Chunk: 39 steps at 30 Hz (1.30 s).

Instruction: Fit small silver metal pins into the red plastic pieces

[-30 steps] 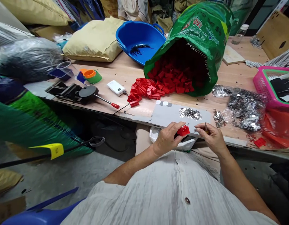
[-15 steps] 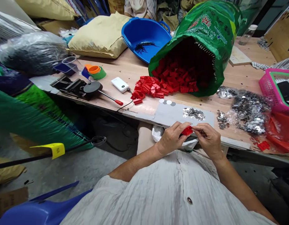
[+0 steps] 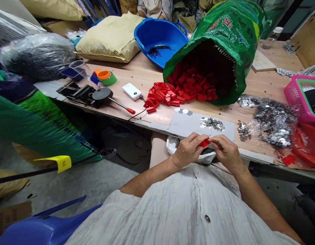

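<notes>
Just off the table's front edge, my left hand [image 3: 187, 149] grips a small red plastic part [image 3: 204, 142] between thumb and fingers. My right hand [image 3: 227, 151] meets it from the other side, its thumb and fingertips pinched at the part's right end. Whatever is between those right fingertips is too small to make out. Small shiny metal pieces [image 3: 212, 124] lie in a patch on a grey board [image 3: 183, 124] just beyond the hands. A heap of similar red parts [image 3: 162, 93] spills from a green sack [image 3: 227, 41] lying on its side.
To the right are a clear bag of metal pieces [image 3: 273, 122] and a pink basket [image 3: 291, 90]. On the left stand a hand-lever tool [image 3: 96, 97], a white power bank [image 3: 132, 91] with a cable, and a blue basin [image 3: 147, 37]. A white bag [image 3: 171, 144] hangs below the hands.
Both hands stay together at the red part, which has turned slightly and shows less of itself between the fingers. The whole view has shifted a little.
</notes>
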Motion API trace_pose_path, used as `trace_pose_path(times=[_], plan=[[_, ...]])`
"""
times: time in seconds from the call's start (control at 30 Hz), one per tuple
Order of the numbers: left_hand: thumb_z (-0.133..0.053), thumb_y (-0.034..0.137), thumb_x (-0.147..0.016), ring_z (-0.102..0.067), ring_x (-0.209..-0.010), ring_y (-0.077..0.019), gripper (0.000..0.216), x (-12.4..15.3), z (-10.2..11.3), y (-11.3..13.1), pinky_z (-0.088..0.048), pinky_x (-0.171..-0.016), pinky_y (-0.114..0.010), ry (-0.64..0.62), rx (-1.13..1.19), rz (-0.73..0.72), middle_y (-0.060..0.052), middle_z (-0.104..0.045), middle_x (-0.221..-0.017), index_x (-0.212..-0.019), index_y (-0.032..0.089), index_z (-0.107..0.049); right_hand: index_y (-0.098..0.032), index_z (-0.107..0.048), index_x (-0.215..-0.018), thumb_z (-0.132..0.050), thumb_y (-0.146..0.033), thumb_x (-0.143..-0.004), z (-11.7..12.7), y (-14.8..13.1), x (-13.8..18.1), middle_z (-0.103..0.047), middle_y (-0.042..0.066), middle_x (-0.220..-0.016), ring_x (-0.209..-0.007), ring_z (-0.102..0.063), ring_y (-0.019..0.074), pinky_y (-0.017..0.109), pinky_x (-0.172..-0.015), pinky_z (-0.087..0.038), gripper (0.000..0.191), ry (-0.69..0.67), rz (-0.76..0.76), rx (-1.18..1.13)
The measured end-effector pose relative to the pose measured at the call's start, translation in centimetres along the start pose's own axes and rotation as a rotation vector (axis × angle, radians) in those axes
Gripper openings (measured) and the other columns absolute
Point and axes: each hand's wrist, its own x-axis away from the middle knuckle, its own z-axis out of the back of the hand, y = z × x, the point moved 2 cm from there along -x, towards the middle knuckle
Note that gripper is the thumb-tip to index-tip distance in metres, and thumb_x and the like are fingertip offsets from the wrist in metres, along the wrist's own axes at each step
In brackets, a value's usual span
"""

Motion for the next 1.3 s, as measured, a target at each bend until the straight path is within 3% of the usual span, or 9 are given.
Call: trace_pose_path(times=[0.33,0.53,0.63,0.73,0.8,1.03,1.3], plan=[[-0.053,0.018,-0.091,-0.066,-0.088,-0.0138,0.034,0.1,0.0,0.1,-0.057,-0.077,-0.026,-0.016,0.051,-0.02,-0.005,-0.067,-0.098,-0.125,0.021,-0.055,-0.028,-0.067,-0.104,-0.052,-0.025,-0.095,0.5,0.5,-0.5,-0.067,0.006,-0.093,-0.088,-0.064,0.0208,0.036,-0.077,-0.053,0.018,-0.117,0.006,-0.093],[-0.054,0.017,-0.09,-0.066,-0.087,-0.0142,0.033,0.1,0.1,0.0,-0.058,-0.076,-0.027,-0.007,0.027,0.024,-0.005,-0.069,-0.1,-0.123,0.021,-0.056,-0.023,-0.065,-0.096,-0.056,-0.039,-0.093,0.8,2.1,-0.2,-0.065,0.002,-0.087,-0.073,-0.059,0.0157,0.029,-0.067,-0.047,0.019,-0.065,-0.37,-0.263],[-0.055,0.018,-0.091,-0.066,-0.091,-0.016,0.03,-0.1,0.1,0.1,-0.059,-0.086,-0.033,-0.001,0.018,0.002,-0.006,-0.07,-0.099,-0.12,0.021,-0.058,-0.023,-0.062,-0.091,-0.06,-0.043,-0.09,0.4,2.4,-0.1,-0.062,0.0,-0.084,-0.073,-0.055,0.0141,0.027,-0.067,-0.045,0.02,-0.093,-0.45,-0.354],[-0.054,0.021,-0.092,-0.067,-0.094,-0.0164,0.028,-0.2,0.1,0.2,-0.053,-0.102,-0.042,-0.001,0.041,-0.014,-0.005,-0.071,-0.098,-0.12,0.022,-0.059,-0.023,-0.058,-0.087,-0.063,-0.045,-0.087,-0.2,2.2,-0.2,-0.058,-0.001,-0.079,-0.07,-0.052,0.0134,0.026,-0.065,-0.044,0.023,-0.128,-0.475,-0.443],[-0.054,0.021,-0.092,-0.067,-0.092,-0.0154,0.028,0.0,-0.1,0.2,-0.052,-0.104,-0.043,0.014,0.082,-0.016,-0.004,-0.071,-0.098,-0.12,0.022,-0.06,-0.023,-0.056,-0.085,-0.064,-0.046,-0.086,-0.5,2.1,-0.2,-0.055,-0.002,-0.077,-0.068,-0.05,0.0135,0.026,-0.063,-0.044,0.025,-0.146,-0.488,-0.507],[-0.058,0.02,-0.09,-0.067,-0.089,-0.014,0.018,0.9,-1.6,0.0,-0.054,-0.102,-0.041,0.064,0.15,-0.003,-0.003,-0.071,-0.094,-0.106,0.022,-0.066,-0.023,-0.046,-0.081,-0.064,-0.048,-0.086,-1.5,2.6,0.0,-0.048,-0.002,-0.078,-0.069,-0.046,0.0126,0.025,-0.063,-0.042,0.031,-0.169,-0.459,-0.594],[-0.062,0.015,-0.085,-0.064,-0.104,-0.0189,0.028,1.4,-2.2,-0.6,-0.057,-0.091,-0.036,0.01,0.175,0.125,-0.007,-0.069,-0.103,-0.113,0.019,-0.063,-0.024,-0.043,-0.084,-0.061,-0.045,-0.088,-2.5,3.3,1.4,-0.047,-0.002,-0.081,-0.071,-0.046,0.0133,0.026,-0.065,-0.042,0.028,-0.12,-0.493,-0.547]])
